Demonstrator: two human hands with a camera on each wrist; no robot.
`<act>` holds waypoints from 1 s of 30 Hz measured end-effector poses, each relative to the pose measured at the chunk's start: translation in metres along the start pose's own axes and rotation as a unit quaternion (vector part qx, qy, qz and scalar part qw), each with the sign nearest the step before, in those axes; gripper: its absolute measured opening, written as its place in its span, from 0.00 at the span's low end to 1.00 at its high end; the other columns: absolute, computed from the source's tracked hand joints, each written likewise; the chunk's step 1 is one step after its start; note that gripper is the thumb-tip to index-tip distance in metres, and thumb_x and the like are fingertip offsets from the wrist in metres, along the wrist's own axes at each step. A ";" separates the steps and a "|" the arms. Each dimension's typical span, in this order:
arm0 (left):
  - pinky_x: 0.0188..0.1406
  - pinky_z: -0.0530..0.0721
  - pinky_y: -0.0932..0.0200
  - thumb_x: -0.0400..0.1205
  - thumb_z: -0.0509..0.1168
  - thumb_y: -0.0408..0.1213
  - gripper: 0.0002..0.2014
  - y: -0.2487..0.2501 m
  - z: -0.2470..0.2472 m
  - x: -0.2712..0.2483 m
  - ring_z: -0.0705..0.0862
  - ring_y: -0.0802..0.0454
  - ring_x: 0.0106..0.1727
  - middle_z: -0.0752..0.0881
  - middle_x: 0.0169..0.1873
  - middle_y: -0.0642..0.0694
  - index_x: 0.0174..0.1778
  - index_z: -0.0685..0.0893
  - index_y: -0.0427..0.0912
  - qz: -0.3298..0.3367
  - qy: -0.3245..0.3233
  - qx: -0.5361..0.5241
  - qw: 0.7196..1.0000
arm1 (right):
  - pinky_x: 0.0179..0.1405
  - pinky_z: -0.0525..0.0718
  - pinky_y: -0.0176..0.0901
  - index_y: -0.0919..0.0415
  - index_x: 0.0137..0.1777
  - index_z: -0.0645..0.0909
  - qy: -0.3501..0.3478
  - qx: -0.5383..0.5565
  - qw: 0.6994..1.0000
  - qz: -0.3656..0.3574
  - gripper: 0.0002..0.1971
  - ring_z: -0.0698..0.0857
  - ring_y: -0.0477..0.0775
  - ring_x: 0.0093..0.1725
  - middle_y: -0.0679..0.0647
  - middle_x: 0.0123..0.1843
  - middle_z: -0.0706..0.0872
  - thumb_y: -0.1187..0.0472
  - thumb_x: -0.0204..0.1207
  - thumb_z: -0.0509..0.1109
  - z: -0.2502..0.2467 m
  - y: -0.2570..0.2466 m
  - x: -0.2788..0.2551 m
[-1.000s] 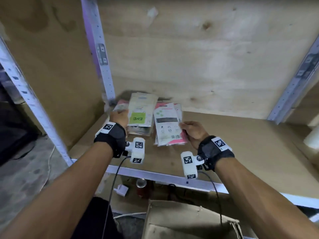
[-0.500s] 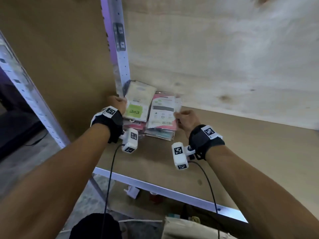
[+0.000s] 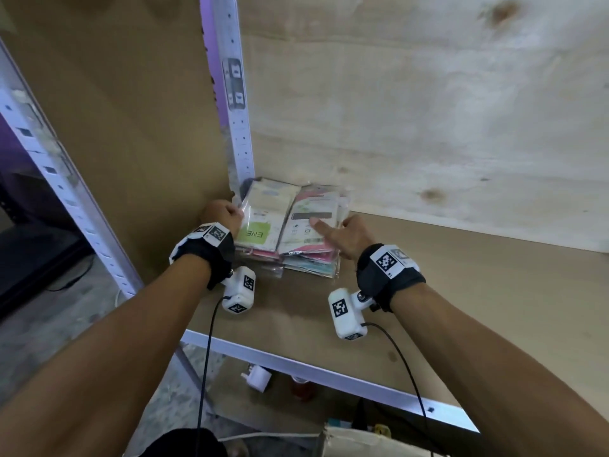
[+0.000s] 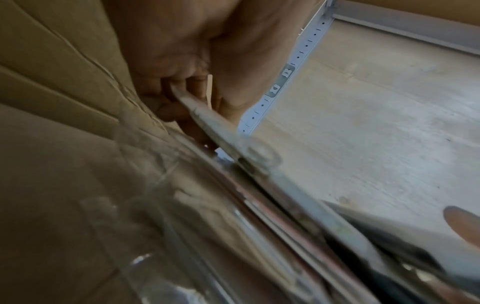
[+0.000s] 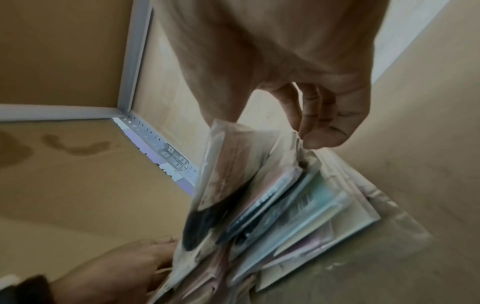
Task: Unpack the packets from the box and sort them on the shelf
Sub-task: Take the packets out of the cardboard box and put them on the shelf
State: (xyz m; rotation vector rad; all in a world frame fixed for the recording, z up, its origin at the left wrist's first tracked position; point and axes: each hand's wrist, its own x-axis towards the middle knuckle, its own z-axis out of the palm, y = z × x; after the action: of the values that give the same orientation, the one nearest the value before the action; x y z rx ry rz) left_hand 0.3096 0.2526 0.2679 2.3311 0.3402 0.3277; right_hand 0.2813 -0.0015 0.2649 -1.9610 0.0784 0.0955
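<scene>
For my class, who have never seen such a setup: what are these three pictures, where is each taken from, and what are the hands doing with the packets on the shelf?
No machine here: a person works with bare hands and wears three cameras. The head view looks down at both arms; the white blocks under the wrists are the wrist cameras, which give the two close-ups. On the wooden shelf, in its back left corner, lie two stacks of packets side by side. The left hand grips the left stack's edge, its fingers curled round it in the left wrist view. The right hand lies on the right stack, thumb on top; in its wrist view its fingertips pinch the edge of the packets.
</scene>
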 end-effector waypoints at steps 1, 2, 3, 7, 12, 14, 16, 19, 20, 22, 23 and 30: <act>0.55 0.82 0.53 0.82 0.68 0.36 0.10 0.000 0.001 0.000 0.87 0.38 0.52 0.90 0.50 0.39 0.52 0.91 0.35 0.003 -0.016 0.002 1.000 | 0.52 0.90 0.58 0.63 0.63 0.82 -0.007 -0.004 1.000 0.005 0.42 0.92 0.61 0.49 0.57 0.52 0.92 0.33 0.55 0.81 0.001 0.000 0.001; 0.54 0.82 0.54 0.82 0.68 0.37 0.11 0.001 0.002 -0.001 0.86 0.41 0.50 0.89 0.48 0.39 0.52 0.91 0.35 0.010 -0.031 0.006 0.999 | 0.49 0.90 0.58 0.62 0.62 0.83 -0.013 -0.007 1.000 0.007 0.41 0.92 0.61 0.49 0.58 0.52 0.92 0.37 0.53 0.84 0.002 0.000 0.003; 0.52 0.80 0.56 0.83 0.67 0.38 0.12 0.002 0.003 -0.003 0.85 0.43 0.48 0.88 0.47 0.40 0.53 0.91 0.34 0.017 -0.048 0.011 0.999 | 0.43 0.90 0.53 0.61 0.60 0.85 -0.015 -0.009 1.000 0.008 0.35 0.91 0.58 0.47 0.58 0.52 0.93 0.43 0.55 0.86 0.002 0.001 0.006; 0.65 0.79 0.51 0.87 0.60 0.49 0.21 0.014 0.001 -0.010 0.83 0.35 0.63 0.85 0.65 0.34 0.59 0.88 0.35 0.002 -0.087 0.075 0.993 | 0.30 0.81 0.41 0.65 0.49 0.84 0.005 -0.005 0.999 0.053 0.23 0.87 0.53 0.36 0.56 0.44 0.90 0.51 0.62 0.87 -0.009 0.008 0.008; 0.78 0.61 0.42 0.86 0.55 0.54 0.26 0.045 -0.009 -0.029 0.66 0.33 0.77 0.73 0.74 0.31 0.74 0.78 0.44 0.023 0.000 0.116 0.993 | 0.28 0.84 0.42 0.59 0.46 0.72 0.049 0.052 0.997 0.033 0.20 0.86 0.50 0.38 0.55 0.47 0.86 0.54 0.71 0.82 -0.031 0.009 -0.014; 0.79 0.56 0.43 0.85 0.57 0.51 0.23 0.066 -0.008 -0.043 0.63 0.35 0.79 0.72 0.75 0.33 0.74 0.77 0.44 0.064 0.029 0.081 0.994 | 0.37 0.90 0.53 0.59 0.43 0.73 0.050 0.120 0.991 0.019 0.13 0.88 0.56 0.40 0.65 0.53 0.88 0.62 0.75 0.78 -0.044 0.008 -0.028; 0.79 0.62 0.45 0.85 0.59 0.47 0.20 0.089 -0.001 -0.060 0.68 0.36 0.77 0.76 0.73 0.35 0.70 0.80 0.42 0.120 0.015 0.067 0.990 | 0.52 0.89 0.66 0.64 0.45 0.77 0.046 0.161 0.986 0.009 0.08 0.90 0.66 0.47 0.70 0.55 0.88 0.65 0.77 0.75 -0.059 0.010 -0.045; 0.74 0.74 0.48 0.84 0.63 0.43 0.21 0.123 0.018 -0.094 0.78 0.42 0.71 0.81 0.70 0.40 0.74 0.79 0.44 0.147 -0.068 -0.025 0.987 | 0.62 0.84 0.71 0.75 0.67 0.74 0.037 0.171 0.984 0.026 0.23 0.88 0.72 0.59 0.72 0.61 0.87 0.62 0.78 0.75 -0.085 0.017 -0.068; 0.70 0.78 0.50 0.83 0.64 0.41 0.20 0.133 0.025 -0.106 0.81 0.43 0.67 0.82 0.67 0.40 0.72 0.80 0.44 0.158 -0.083 -0.048 0.983 | 0.62 0.83 0.71 0.75 0.71 0.71 0.033 0.175 0.984 0.027 0.26 0.87 0.72 0.60 0.73 0.61 0.86 0.62 0.78 0.75 -0.094 0.021 -0.076; 0.62 0.82 0.55 0.81 0.63 0.33 0.20 0.149 0.043 -0.131 0.85 0.43 0.61 0.85 0.64 0.41 0.69 0.82 0.46 0.195 -0.113 -0.066 0.972 | 0.61 0.84 0.71 0.75 0.72 0.69 0.030 0.195 0.980 0.022 0.27 0.88 0.73 0.59 0.73 0.61 0.86 0.63 0.79 0.74 -0.113 0.029 -0.091; 0.60 0.82 0.57 0.80 0.62 0.28 0.23 0.156 0.054 -0.141 0.85 0.44 0.61 0.86 0.63 0.42 0.70 0.83 0.47 0.224 -0.130 -0.064 0.964 | 0.60 0.86 0.69 0.75 0.72 0.69 0.035 0.206 0.978 0.022 0.27 0.88 0.73 0.58 0.73 0.61 0.86 0.63 0.79 0.74 -0.123 0.033 -0.098; 0.64 0.85 0.46 0.85 0.64 0.37 0.16 0.194 0.123 -0.170 0.86 0.43 0.60 0.85 0.63 0.41 0.70 0.81 0.46 0.133 -0.239 -0.203 0.940 | 0.49 0.91 0.63 0.61 0.54 0.74 0.098 0.156 0.982 -0.034 0.15 0.93 0.64 0.46 0.63 0.51 0.92 0.60 0.76 0.78 -0.186 0.073 -0.132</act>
State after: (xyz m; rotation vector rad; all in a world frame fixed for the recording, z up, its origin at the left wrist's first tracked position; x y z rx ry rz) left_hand 0.2202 -0.0169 0.2982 1.9597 -0.2643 -0.0488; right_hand 0.1479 -0.1996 0.2826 -1.6531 0.1461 -0.1475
